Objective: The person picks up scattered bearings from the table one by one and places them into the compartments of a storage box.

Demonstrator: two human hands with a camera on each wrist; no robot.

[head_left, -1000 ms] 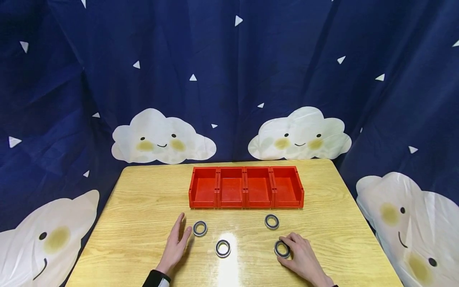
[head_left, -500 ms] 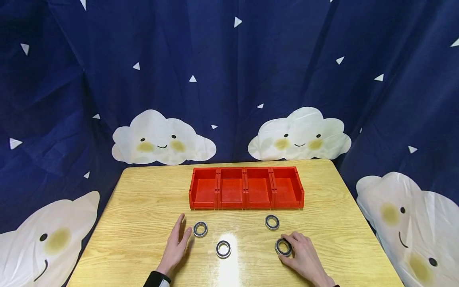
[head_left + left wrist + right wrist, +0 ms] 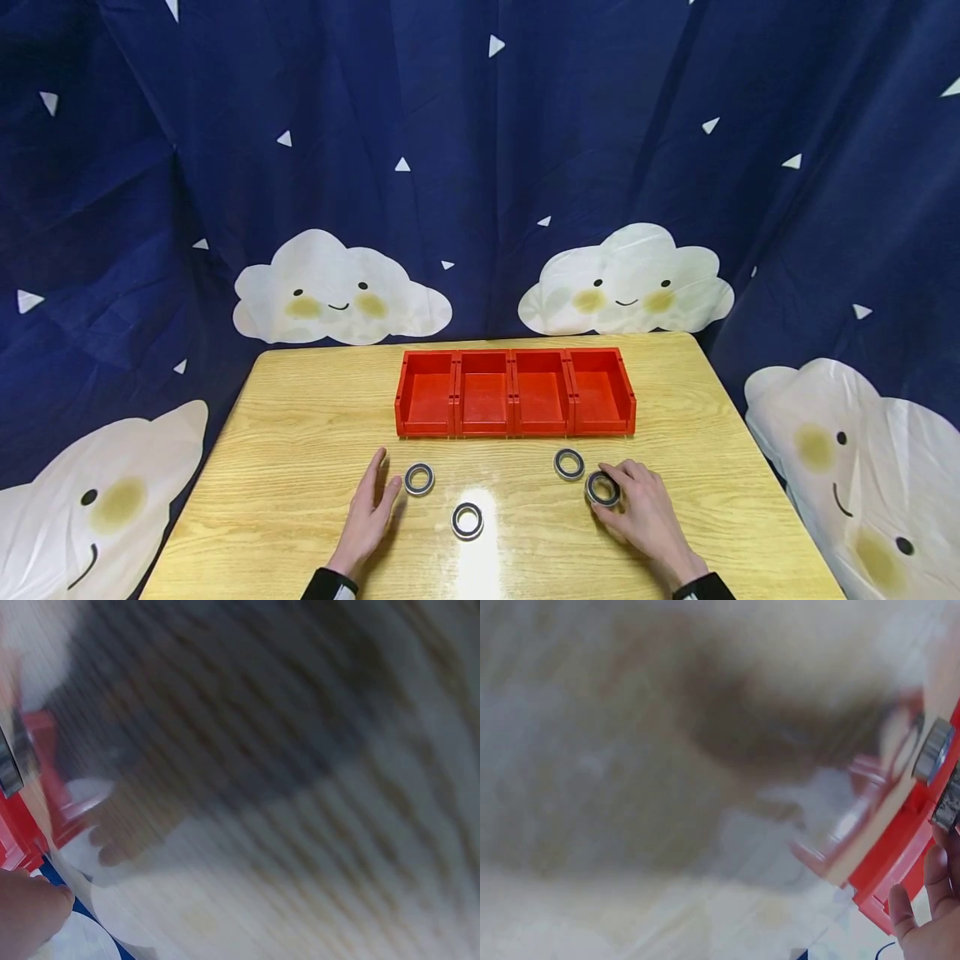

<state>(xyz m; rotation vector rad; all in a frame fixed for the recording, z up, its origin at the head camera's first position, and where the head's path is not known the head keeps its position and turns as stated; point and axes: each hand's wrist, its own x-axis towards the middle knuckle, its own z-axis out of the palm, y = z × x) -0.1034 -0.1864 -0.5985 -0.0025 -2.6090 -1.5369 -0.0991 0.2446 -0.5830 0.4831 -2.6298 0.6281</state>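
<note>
My right hand (image 3: 645,508) pinches a ball bearing (image 3: 603,488), a metal ring with a dark seal, between thumb and fingers at the right of the table. In the right wrist view that bearing (image 3: 948,801) shows edge-on at my fingertips. Whether it is off the table I cannot tell. Another bearing (image 3: 569,464) lies just left of it. My left hand (image 3: 366,518) has its fingers extended and holds nothing. Right beside its thumb lies a bearing (image 3: 418,479). One more bearing (image 3: 467,521) lies between the hands, on a bright reflection.
A row of several joined red bins (image 3: 515,393) stands at the back of the wooden table (image 3: 315,417), beyond the bearings. A dark blue curtain (image 3: 465,108) with clouds hangs behind and on both sides. The table mirrors things in both wrist views.
Over the last half second my right hand has moved away from me and slightly right, carrying its bearing along, beside the far right bearing. My left hand stays in place.
</note>
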